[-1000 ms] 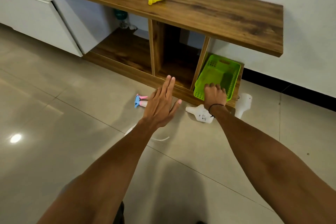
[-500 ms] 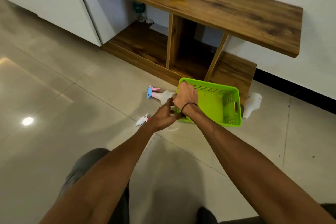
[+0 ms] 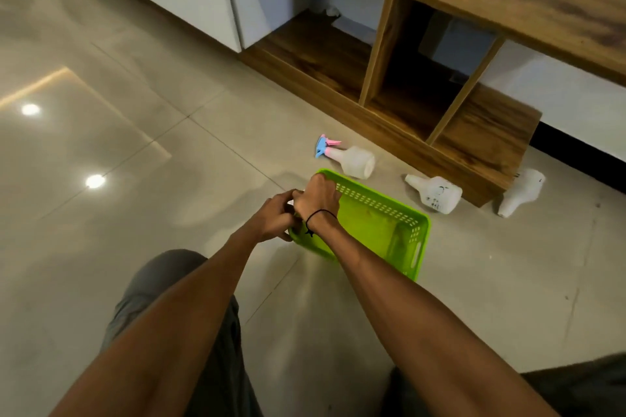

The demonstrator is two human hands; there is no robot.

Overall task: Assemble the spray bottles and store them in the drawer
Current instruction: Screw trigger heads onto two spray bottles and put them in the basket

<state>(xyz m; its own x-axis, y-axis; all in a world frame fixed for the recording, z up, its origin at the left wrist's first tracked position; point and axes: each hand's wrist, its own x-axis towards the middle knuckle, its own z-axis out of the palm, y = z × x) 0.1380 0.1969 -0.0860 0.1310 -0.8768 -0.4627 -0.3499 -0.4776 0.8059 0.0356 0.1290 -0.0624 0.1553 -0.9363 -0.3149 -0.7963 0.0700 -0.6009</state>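
Three bottles (image 3: 356, 161) toppled on floor

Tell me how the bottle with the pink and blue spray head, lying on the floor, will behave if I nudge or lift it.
The bottle with the pink and blue spray head lies on its side on the smooth glossy floor, so a nudge would probably roll or slide it. Its translucent body looks empty, so it is likely light. The trigger head sticks out to one side, which may make it roll in a curve.
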